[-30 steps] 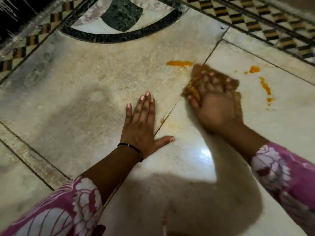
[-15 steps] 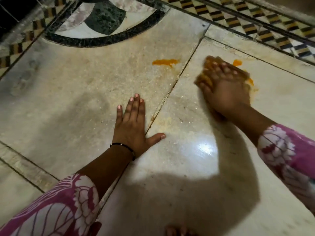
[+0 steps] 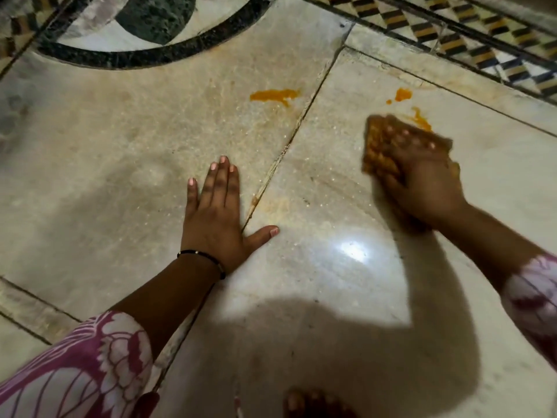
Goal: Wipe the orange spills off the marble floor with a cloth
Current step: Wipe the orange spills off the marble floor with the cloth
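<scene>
My right hand (image 3: 422, 179) presses an orange-stained cloth (image 3: 375, 147) flat on the marble floor (image 3: 120, 164); it is motion-blurred. Just beyond the cloth lie an orange streak (image 3: 420, 117) and a small orange blob (image 3: 402, 94). A longer orange spill (image 3: 274, 95) sits further left, across the tile joint. A faint orange smear (image 3: 278, 205) marks the joint near my left thumb. My left hand (image 3: 217, 212) rests palm-down on the floor with fingers spread, holding nothing.
A dark curved inlay band (image 3: 156, 55) with a green stone centre crosses the top left. A patterned mosaic border (image 3: 452, 34) runs along the top right. My toes (image 3: 313, 404) show at the bottom edge. A bright light reflection (image 3: 354, 250) glares on the tile.
My right hand slid the cloth right over the streak, then back toward me, uncovering the blob and part of the streak. The lower orange drops are gone. My left hand stayed planted.
</scene>
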A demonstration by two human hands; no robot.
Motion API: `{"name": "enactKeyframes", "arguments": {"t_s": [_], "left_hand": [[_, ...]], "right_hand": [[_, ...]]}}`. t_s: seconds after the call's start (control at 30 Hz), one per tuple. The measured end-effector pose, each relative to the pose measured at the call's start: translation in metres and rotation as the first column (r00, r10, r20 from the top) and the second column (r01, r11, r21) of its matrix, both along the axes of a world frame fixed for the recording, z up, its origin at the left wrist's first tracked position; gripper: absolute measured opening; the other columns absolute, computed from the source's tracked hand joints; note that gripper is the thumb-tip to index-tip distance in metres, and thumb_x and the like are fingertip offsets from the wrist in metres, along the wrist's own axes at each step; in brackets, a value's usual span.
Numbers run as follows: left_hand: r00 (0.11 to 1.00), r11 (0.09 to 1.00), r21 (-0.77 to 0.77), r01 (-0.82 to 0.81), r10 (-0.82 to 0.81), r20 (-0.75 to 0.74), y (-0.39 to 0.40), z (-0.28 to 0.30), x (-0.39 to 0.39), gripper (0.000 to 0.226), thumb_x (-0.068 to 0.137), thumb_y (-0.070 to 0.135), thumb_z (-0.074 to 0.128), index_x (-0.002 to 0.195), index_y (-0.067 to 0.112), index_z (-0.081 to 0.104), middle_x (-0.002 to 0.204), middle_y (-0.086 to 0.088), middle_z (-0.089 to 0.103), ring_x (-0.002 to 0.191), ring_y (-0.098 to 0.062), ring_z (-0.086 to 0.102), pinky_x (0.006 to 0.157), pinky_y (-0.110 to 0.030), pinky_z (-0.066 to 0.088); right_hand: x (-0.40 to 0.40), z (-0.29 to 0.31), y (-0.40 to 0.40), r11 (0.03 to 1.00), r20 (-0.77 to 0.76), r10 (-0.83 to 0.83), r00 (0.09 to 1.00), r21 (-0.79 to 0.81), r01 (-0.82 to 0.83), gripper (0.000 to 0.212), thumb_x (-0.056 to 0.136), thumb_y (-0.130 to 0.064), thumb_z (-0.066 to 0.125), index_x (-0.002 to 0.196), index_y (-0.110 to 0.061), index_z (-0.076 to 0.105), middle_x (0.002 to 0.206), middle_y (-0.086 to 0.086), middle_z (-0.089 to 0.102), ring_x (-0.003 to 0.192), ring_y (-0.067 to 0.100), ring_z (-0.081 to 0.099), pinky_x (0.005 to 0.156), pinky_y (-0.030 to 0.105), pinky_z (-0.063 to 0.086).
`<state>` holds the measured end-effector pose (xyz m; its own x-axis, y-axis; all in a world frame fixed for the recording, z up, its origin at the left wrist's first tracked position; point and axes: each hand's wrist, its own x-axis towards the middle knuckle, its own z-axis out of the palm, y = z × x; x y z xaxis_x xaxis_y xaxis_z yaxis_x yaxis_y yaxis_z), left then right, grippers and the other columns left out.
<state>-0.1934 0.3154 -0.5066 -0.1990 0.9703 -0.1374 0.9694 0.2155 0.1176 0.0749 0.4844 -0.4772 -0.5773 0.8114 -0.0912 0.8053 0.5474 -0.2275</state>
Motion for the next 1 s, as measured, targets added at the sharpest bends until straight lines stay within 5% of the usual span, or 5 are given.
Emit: {"name": "enactKeyframes", "arguments": {"t_s": [0.3,0.5,0.6,0.8,1.0], "left_hand": [[1.000,1.000,-0.016,0.003,-0.003,-0.007,0.001,0.002,0.000,0.115,0.072,0.087,0.017,0.149,0.002,0.012,0.158,-0.016,0.010,0.145,-0.029,0.011,0.116,-0.052,0.007],[1.000,1.000,0.001,-0.002,0.002,-0.013,0.000,0.000,0.000,0.114,0.073,0.087,0.019,0.149,0.002,0.013,0.158,-0.015,0.009,0.146,-0.027,0.011,0.117,-0.051,0.006],[1.000,1.000,0.005,-0.006,0.006,-0.015,0.000,0.000,0.000,0.114,0.073,0.086,0.021,0.149,0.002,0.013,0.158,-0.016,0.010,0.145,-0.028,0.011,0.117,-0.052,0.007],[1.000,1.000,0.002,-0.015,0.015,-0.015,-0.001,0.002,0.002,0.111,0.073,0.083,0.025,0.149,0.002,0.017,0.157,-0.015,0.013,0.145,-0.028,0.014,0.116,-0.054,0.005],[1.000,0.999,-0.024,-0.025,0.025,-0.002,0.000,0.004,0.002,0.113,0.073,0.086,0.021,0.150,0.004,0.011,0.159,-0.013,0.009,0.146,-0.026,0.010,0.116,-0.051,0.004]], "right_hand": [[-0.046,0.005,-0.042,0.942,-0.078,0.295,0.952,-0.142,-0.303,0.048,0.091,-0.032,0.039,0.136,-0.021,0.050,0.145,0.009,0.044,0.135,0.023,0.037,0.114,0.050,0.021],[0.022,0.009,-0.049,0.986,-0.011,0.166,0.986,0.015,-0.165,0.045,0.082,-0.033,0.048,0.120,-0.013,0.061,0.125,0.017,0.061,0.119,0.026,0.045,0.094,0.037,0.028],[0.005,0.008,-0.053,0.988,-0.019,0.153,0.988,-0.023,-0.153,0.049,0.085,-0.035,0.043,0.125,-0.012,0.059,0.135,0.016,0.054,0.128,0.028,0.044,0.105,0.043,0.031],[-0.095,-0.002,-0.042,0.848,-0.052,0.523,0.851,-0.070,-0.525,0.049,0.088,-0.030,0.052,0.135,-0.017,0.052,0.146,0.010,0.044,0.135,0.028,0.039,0.111,0.045,0.022],[-0.126,0.004,0.036,0.951,-0.138,0.298,0.944,-0.042,-0.307,0.043,0.092,-0.027,0.058,0.134,-0.022,0.052,0.142,0.010,0.048,0.128,0.028,0.044,0.099,0.021,0.026]]}}
